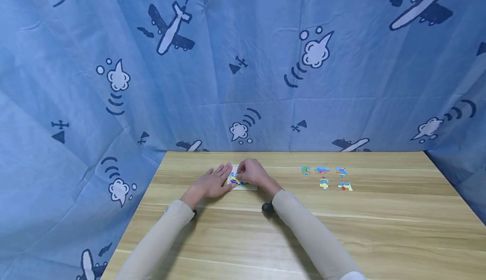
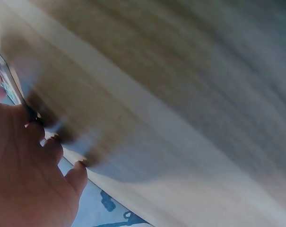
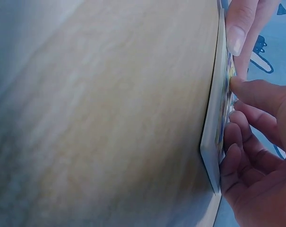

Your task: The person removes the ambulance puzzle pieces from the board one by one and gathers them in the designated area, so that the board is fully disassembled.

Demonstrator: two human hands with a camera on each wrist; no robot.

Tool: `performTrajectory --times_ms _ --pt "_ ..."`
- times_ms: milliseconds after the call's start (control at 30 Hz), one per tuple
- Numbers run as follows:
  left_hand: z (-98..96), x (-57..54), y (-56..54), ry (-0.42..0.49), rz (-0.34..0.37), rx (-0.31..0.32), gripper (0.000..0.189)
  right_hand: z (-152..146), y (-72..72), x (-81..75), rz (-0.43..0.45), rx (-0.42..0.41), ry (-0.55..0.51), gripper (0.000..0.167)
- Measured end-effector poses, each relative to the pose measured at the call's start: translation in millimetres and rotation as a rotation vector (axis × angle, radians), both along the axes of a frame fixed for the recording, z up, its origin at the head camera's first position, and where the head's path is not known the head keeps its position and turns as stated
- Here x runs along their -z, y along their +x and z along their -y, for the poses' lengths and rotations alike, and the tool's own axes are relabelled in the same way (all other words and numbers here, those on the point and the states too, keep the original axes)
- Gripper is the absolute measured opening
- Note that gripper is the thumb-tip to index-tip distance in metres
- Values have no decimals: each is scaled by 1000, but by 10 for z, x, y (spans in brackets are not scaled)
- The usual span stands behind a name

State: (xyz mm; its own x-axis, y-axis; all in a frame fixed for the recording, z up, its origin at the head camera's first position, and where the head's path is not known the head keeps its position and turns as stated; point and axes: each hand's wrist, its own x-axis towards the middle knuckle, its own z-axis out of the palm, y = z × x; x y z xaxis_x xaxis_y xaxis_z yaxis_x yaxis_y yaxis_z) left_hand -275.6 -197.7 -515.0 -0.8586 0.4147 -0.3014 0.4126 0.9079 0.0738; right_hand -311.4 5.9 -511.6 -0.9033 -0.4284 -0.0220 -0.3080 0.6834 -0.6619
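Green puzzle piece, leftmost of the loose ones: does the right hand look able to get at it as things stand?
Probably yes: the green puzzle piece lies to the right hand's right with nothing visible between them, though that hand's fingers are at the puzzle board.

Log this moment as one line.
puzzle board: on table | left hand: on its left edge | right hand: fingers over it, any grip unclear | loose pieces: right of board

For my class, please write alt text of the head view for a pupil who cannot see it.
A person's left hand and right hand are on a small puzzle board on a wooden table. Loose pieces lie to the right; blue airplane-print cloth hangs behind.
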Motion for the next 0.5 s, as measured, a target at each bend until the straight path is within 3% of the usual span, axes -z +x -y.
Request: performTrajectory --times_ms 500 --pt "-8 -14 7 -5 1 3 83 -37 18 13 9 36 -155 8"
